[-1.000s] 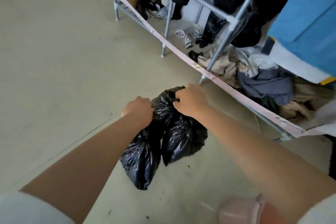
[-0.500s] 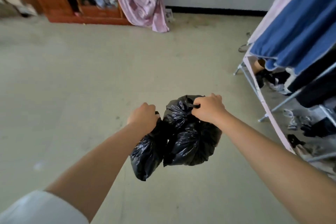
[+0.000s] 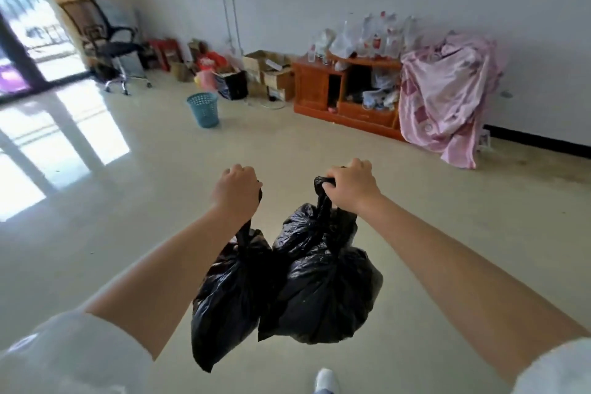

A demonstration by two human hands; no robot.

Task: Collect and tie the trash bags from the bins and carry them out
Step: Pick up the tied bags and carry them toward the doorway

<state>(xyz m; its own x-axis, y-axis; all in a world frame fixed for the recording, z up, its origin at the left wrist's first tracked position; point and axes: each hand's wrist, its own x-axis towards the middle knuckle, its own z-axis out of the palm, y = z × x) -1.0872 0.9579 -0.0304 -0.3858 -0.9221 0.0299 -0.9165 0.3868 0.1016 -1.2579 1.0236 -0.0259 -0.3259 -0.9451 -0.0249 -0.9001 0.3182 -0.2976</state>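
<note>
Two tied black trash bags hang in the air in front of me, side by side and touching. My left hand (image 3: 237, 190) is closed on the neck of the left trash bag (image 3: 225, 304), which is long and narrow. My right hand (image 3: 351, 184) grips the knotted top of the right trash bag (image 3: 323, 285), which is rounder and fuller. Both arms are stretched forward with white sleeves pushed up. A teal mesh bin (image 3: 203, 109) stands on the floor far ahead to the left, with no bag showing in it.
A wooden low cabinet (image 3: 315, 88) with bottles on top and a pink sheet (image 3: 447, 96) line the far wall. Cardboard boxes (image 3: 271, 72) and an office chair (image 3: 112, 51) stand left of it. A bright glass door (image 3: 22, 41) is at far left. My white shoe (image 3: 325, 379) shows below.
I have lifted both bags off the floor and turned away from the clothes rack toward the open room. My hands have moved apart, so the bags now hang separately.
</note>
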